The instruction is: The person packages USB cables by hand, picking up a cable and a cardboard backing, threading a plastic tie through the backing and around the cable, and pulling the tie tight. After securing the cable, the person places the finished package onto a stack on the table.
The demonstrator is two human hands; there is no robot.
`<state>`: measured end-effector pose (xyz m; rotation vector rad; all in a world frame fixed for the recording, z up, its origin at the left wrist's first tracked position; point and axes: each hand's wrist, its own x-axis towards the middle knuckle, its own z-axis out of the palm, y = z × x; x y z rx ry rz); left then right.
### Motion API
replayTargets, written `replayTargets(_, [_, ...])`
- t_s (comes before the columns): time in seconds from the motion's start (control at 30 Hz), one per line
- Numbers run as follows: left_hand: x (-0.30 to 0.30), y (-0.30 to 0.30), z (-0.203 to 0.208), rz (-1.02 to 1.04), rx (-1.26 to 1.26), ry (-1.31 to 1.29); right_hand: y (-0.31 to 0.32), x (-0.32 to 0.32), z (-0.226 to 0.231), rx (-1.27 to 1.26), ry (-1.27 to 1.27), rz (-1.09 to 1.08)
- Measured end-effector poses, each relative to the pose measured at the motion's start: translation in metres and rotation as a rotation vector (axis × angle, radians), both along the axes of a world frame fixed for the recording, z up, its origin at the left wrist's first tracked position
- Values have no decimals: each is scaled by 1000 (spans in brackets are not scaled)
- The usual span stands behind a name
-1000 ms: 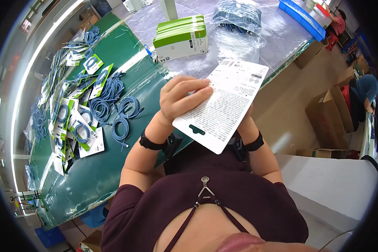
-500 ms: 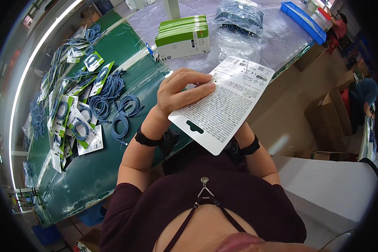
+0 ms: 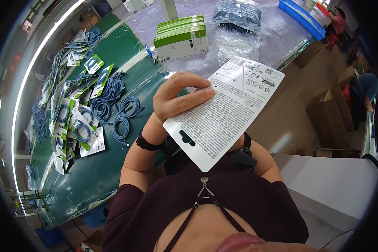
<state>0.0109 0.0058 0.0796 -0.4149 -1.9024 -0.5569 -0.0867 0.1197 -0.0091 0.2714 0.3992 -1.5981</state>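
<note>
A white packaging card (image 3: 235, 109), covered in small dark print and with a hang hole at its lower corner, tilts in front of my chest. My left hand (image 3: 181, 95) reaches over its left edge, thumb and index finger pinched together on its face near two small holes. Whether something thin sits between those fingertips is too small to make out. My right forearm passes beneath the card, and my right hand is hidden behind it.
Blue coiled cables (image 3: 122, 128) and green-and-white carded cables (image 3: 77, 122) lie heaped on the green table (image 3: 92, 180) at left. Beyond stand a stack of cards (image 3: 180, 40), a plastic-wrapped cable bundle (image 3: 237, 17) and a blue tray (image 3: 302, 19). Cardboard boxes (image 3: 329, 111) and another person are at right.
The card has come closer to my chest and its lower corner has dropped. My left hand has shifted slightly left with it, still pinched on its face.
</note>
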Motion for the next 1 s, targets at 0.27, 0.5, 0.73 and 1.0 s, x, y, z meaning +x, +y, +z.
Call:
replayTargets(0.27, [-1,1,2,32,-30,15,-13,9,-10,-91,-52,27])
replayTargets(0.5, [3,0,2,50,-57,-9,-8,5,-21,-171,-96,58])
replayTargets(0.73, [-2,1,-6,22,1,-27,-4,5,-30,-247,-140,84])
replayTargets(1.0, [1,4,-33,95,289,-102,14,-7,0,-589,929,-594])
